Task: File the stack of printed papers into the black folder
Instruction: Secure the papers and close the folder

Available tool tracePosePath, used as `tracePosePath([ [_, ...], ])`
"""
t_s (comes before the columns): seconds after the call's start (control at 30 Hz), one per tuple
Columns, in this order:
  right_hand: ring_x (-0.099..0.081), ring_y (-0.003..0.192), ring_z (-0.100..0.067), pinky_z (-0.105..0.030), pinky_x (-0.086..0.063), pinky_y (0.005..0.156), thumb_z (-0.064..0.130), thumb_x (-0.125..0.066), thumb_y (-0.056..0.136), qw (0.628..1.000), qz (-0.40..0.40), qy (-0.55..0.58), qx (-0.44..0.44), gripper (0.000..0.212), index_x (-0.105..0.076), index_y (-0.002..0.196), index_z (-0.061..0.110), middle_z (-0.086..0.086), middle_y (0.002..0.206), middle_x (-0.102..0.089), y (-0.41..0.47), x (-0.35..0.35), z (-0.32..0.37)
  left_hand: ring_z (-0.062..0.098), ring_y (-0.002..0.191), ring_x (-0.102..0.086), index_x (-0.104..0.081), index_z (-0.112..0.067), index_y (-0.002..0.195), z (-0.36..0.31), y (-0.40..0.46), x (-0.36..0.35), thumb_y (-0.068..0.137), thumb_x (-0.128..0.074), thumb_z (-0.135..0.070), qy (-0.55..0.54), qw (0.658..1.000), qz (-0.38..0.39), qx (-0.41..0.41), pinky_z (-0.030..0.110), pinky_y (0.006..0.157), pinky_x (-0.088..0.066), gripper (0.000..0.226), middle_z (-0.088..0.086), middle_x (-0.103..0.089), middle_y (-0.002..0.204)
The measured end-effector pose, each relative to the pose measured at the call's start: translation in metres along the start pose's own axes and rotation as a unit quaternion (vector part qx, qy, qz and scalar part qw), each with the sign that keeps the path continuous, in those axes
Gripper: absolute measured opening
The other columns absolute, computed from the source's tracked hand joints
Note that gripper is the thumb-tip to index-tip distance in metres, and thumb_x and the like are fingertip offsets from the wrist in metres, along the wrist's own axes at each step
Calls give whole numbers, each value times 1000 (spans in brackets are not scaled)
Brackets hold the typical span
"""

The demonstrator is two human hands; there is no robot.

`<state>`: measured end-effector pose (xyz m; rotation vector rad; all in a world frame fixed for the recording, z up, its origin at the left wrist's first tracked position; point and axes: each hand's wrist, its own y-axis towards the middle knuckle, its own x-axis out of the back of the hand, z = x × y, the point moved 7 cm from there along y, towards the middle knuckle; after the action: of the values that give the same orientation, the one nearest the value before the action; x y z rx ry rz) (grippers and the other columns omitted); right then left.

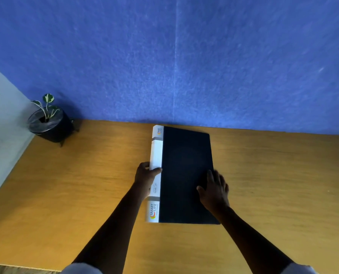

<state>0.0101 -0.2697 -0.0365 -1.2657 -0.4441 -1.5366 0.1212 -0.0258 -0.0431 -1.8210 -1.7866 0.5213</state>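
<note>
The black folder (pixel 186 167) lies closed and flat on the wooden table (pixel 65 194), its white labelled spine on the left side. My left hand (pixel 145 177) grips the spine about halfway along, thumb on top. My right hand (pixel 215 189) rests palm down on the cover near its right edge, fingers spread. No loose printed papers are visible; the folder's inside is hidden.
A small potted plant (pixel 50 123) in a black pot stands at the table's back left corner. A blue felt wall (pixel 184 56) rises right behind the folder's far end. The table's left edge runs diagonally beside a grey wall.
</note>
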Motion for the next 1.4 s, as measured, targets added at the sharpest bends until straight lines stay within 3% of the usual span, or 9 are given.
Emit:
tracePosePath([
  [0.1, -34, 139, -38, -55, -35, 110, 43, -61, 92, 996, -28, 80, -22, 78, -23, 155, 16, -12, 157, -34, 1, 6, 9, 37, 100, -66, -53, -16, 127, -2, 2, 10, 84, -78, -17, -8, 999, 32, 0, 54, 89, -56, 49, 14, -67, 112],
  [0.2, -46, 130, -40, -55, -43, 103, 43, -64, 90, 986, -43, 151, -53, 75, -28, 151, 18, -16, 146, -46, 4, 6, 24, 34, 95, -68, -55, -18, 126, -6, 3, 32, 88, -74, -17, -15, 998, 53, 0, 44, 74, -58, 43, 14, -69, 107],
  [0.27, -49, 130, -37, -50, -46, 102, 41, -67, 89, 979, -40, 194, -45, 76, -29, 151, 17, -16, 144, -48, 6, 2, 40, 33, 91, -69, -58, -18, 124, -8, 6, 50, 88, -73, -17, -24, 998, 66, -3, 38, 67, -56, 39, 14, -70, 105],
  [0.47, -47, 135, -32, -42, -44, 106, 31, -73, 87, 964, -34, 261, -29, 79, -31, 151, 14, -14, 147, -49, 17, -10, 86, 36, 93, -69, -61, -14, 122, -18, 23, 107, 89, -73, -14, -28, 997, 70, -7, 41, 72, -57, 35, 18, -72, 106],
  [0.57, -49, 132, -30, -42, -46, 104, 29, -74, 87, 963, -24, 268, -23, 79, -31, 152, 16, -12, 145, -50, 22, -19, 106, 33, 88, -72, -65, -15, 117, -20, 35, 130, 89, -73, -14, -26, 998, 61, -9, 37, 63, -58, 30, 14, -75, 100],
  [0.87, -49, 129, -30, -43, -47, 101, 26, -73, 87, 968, -22, 248, -27, 79, -29, 153, 18, -12, 141, -49, 41, -41, 141, 28, 97, -71, -64, -13, 125, -40, 70, 160, 90, -74, -25, 121, 988, 25, -93, 39, 79, -59, 39, 7, -73, 111],
  [1.13, -55, 122, -34, -35, -47, 82, 26, -72, 88, 984, -23, 172, -31, 72, -30, 147, 21, -15, 135, -51, 56, -45, 151, 27, 116, -65, -60, -8, 134, -57, 75, 155, 93, -67, -39, 355, 917, -53, -173, 33, 94, -51, 51, 7, -68, 130],
  [1.27, -53, 123, -35, -44, -53, 92, 29, -71, 88, 993, -27, 113, -27, 75, -28, 149, 16, -18, 134, -51, 56, -44, 157, 28, 118, -59, -56, -8, 136, -58, 74, 152, 95, -62, -44, 417, 887, -107, -168, 37, 95, -54, 55, 15, -60, 131],
  [1.4, -49, 125, -34, -42, -52, 93, 29, -71, 89, 996, -30, 80, -25, 73, -29, 147, 14, -17, 136, -49, 54, -43, 164, 32, 117, -56, -52, -10, 139, -58, 72, 147, 98, -58, -42, 428, 884, -129, -141, 37, 91, -53, 53, 19, -50, 133],
])
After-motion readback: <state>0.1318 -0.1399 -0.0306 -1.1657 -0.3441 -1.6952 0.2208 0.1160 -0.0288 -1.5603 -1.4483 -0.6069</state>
